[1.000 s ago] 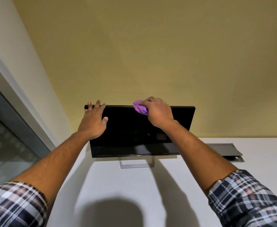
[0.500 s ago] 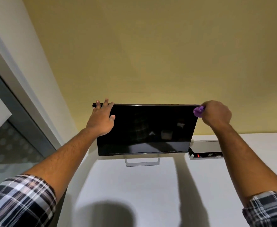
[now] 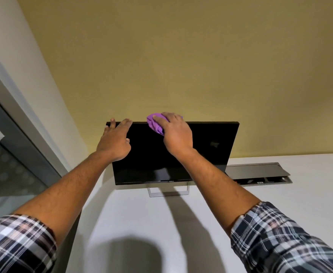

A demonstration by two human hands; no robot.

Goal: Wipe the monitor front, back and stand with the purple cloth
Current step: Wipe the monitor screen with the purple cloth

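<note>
On the white tabletop (image 3: 122, 213) stood the monitor (image 3: 207, 146), its top left corner grasped by the left hand (image 3: 113, 143) while the right hand (image 3: 176, 133) clutched the purple cloth (image 3: 154, 124) against its top edge.
</note>
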